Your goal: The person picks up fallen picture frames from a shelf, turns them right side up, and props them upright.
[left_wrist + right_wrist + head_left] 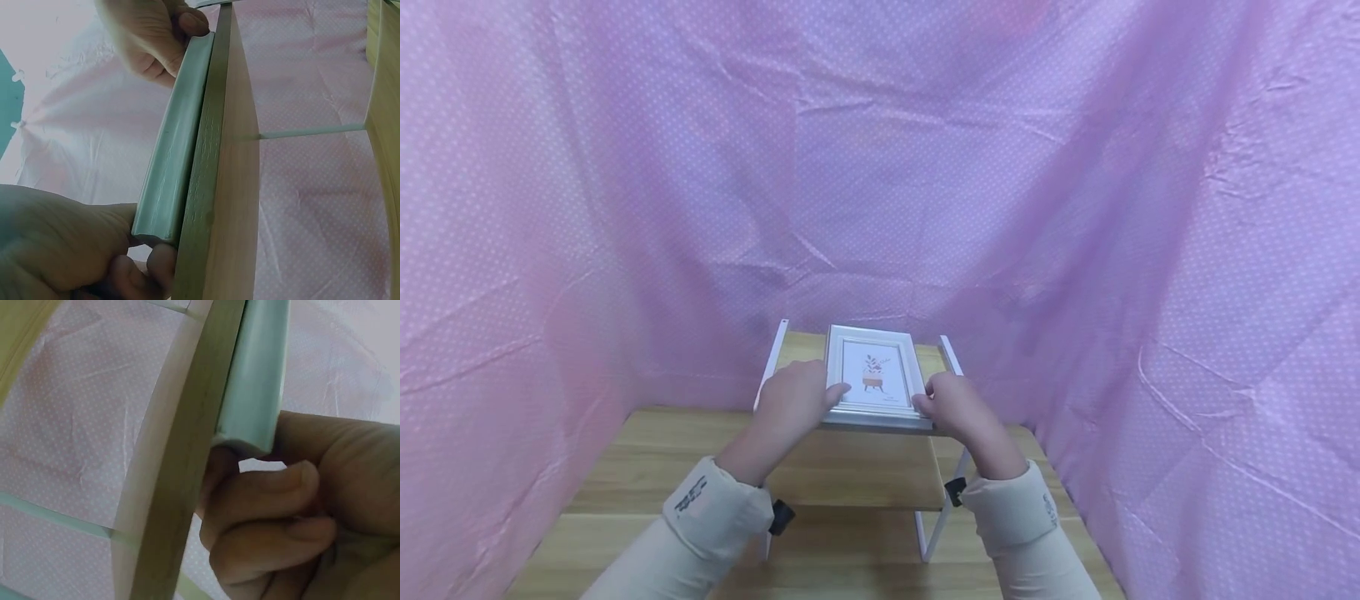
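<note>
A white picture frame (874, 336) with a drawing of a potted plant lies face up on the top board (805, 346) of a small wooden shelf. My left hand (793, 396) grips its left side, thumb over the front border. At the near right corner, my right hand (958, 408) pinches the frame, thumb on top. In the left wrist view, the frame's edge (175, 137) runs along the board's edge, with both hands at its ends. Curled fingers of the right hand (269, 512) sit under the frame's corner in the right wrist view.
The shelf has white metal legs (931, 537) and a lower wooden board (857, 471). It stands on a wood-grain tabletop (602, 492). Pink dotted cloth (880, 183) hangs behind and on both sides.
</note>
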The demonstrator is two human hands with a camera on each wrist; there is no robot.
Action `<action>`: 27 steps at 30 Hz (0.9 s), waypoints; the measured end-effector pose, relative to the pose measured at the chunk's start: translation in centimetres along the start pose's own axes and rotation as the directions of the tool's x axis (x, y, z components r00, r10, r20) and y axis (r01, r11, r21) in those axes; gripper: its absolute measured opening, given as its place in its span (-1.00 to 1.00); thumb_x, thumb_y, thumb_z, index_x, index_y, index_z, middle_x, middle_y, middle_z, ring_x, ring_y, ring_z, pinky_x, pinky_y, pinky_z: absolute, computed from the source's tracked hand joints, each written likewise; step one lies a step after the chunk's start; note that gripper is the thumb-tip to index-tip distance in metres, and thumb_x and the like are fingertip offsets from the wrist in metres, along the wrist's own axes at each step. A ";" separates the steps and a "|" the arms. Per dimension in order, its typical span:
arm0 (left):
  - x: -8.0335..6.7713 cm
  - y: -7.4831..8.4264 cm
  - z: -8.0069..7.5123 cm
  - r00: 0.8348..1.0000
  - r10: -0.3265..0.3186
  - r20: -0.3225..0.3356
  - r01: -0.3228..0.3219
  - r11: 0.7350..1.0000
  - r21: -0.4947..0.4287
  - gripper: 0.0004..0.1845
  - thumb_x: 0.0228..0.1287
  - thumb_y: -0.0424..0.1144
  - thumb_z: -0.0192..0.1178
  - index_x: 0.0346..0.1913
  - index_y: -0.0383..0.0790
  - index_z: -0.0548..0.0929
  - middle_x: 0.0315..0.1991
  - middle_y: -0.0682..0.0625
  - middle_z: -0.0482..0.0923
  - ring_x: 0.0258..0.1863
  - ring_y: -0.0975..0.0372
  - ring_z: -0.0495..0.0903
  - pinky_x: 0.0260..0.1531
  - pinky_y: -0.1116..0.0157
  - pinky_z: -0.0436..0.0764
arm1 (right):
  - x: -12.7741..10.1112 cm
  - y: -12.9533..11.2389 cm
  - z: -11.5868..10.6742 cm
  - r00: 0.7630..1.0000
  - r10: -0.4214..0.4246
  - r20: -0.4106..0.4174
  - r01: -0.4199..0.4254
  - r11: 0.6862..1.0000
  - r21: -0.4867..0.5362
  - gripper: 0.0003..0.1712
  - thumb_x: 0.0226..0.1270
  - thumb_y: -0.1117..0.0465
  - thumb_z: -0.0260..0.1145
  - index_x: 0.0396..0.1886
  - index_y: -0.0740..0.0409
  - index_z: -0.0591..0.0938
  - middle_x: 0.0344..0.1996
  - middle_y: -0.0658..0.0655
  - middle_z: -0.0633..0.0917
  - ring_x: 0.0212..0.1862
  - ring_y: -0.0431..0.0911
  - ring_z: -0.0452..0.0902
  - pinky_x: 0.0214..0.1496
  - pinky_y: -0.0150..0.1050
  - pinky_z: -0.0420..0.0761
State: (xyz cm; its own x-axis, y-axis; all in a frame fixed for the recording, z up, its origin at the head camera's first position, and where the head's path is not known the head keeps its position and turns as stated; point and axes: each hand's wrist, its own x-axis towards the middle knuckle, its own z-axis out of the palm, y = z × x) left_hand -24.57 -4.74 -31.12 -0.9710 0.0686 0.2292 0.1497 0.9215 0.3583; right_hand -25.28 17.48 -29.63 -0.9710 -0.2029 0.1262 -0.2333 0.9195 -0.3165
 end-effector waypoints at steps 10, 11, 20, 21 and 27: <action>0.1 -0.1 0.2 1.000 0.022 -0.007 -0.022 0.998 -0.053 -0.64 0.37 -0.14 0.27 -0.57 -0.23 0.57 -0.69 0.00 0.45 -0.67 0.19 0.39 -0.68 0.33 0.33 | 0.1 0.4 0.6 1.000 -0.001 -0.010 0.002 0.998 0.065 -0.77 0.39 0.25 0.25 -0.49 0.23 0.54 -0.59 0.06 0.52 -0.50 -0.09 0.40 -0.41 -0.23 0.44; 0.1 -0.1 0.2 1.000 0.020 -0.007 -0.021 0.998 -0.054 -0.65 0.38 -0.15 0.27 -0.57 -0.23 0.57 -0.69 0.01 0.44 -0.68 0.19 0.39 -0.68 0.33 0.33 | 0.2 0.4 0.7 1.000 -0.004 -0.018 0.005 0.998 0.066 -0.78 0.39 0.25 0.25 -0.47 0.24 0.55 -0.58 0.07 0.52 -0.49 -0.09 0.41 -0.40 -0.22 0.46; 0.0 0.0 0.4 0.997 0.059 -0.052 -0.060 0.998 -0.018 -0.64 0.35 -0.23 0.25 -0.63 -0.22 0.52 -0.72 0.01 0.40 -0.68 0.20 0.34 -0.67 0.34 0.30 | -0.3 0.5 1.3 0.997 0.016 -0.078 -0.008 0.994 0.110 -0.82 0.41 0.25 0.22 -0.31 0.31 0.58 -0.48 0.10 0.58 -0.42 -0.07 0.47 -0.31 -0.17 0.54; -0.1 0.0 0.5 0.997 0.061 -0.056 -0.062 0.998 -0.014 -0.64 0.35 -0.23 0.25 -0.63 -0.22 0.52 -0.72 0.01 0.40 -0.68 0.20 0.33 -0.67 0.34 0.29 | -0.4 0.5 1.3 0.996 0.020 -0.085 -0.010 0.994 0.113 -0.82 0.41 0.24 0.22 -0.28 0.32 0.59 -0.46 0.10 0.59 -0.41 -0.07 0.48 -0.29 -0.16 0.55; -0.3 0.3 0.5 0.997 0.041 -0.070 -0.042 0.999 -0.014 -0.61 0.39 -0.19 0.25 -0.61 -0.25 0.50 -0.72 0.00 0.37 -0.68 0.20 0.31 -0.67 0.33 0.29 | -0.7 0.4 1.6 0.990 0.018 -0.137 -0.002 0.993 0.115 -0.78 0.44 0.24 0.20 -0.21 0.37 0.58 -0.44 0.13 0.60 -0.42 -0.06 0.48 -0.31 -0.17 0.56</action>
State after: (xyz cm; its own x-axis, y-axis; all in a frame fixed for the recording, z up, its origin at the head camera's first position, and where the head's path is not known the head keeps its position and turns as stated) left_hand -24.31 -4.33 -31.58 -0.9486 0.0793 0.3063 0.1927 0.9125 0.3608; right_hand -24.73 17.48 -31.33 -0.9589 -0.1382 0.2479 -0.2354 0.8752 -0.4227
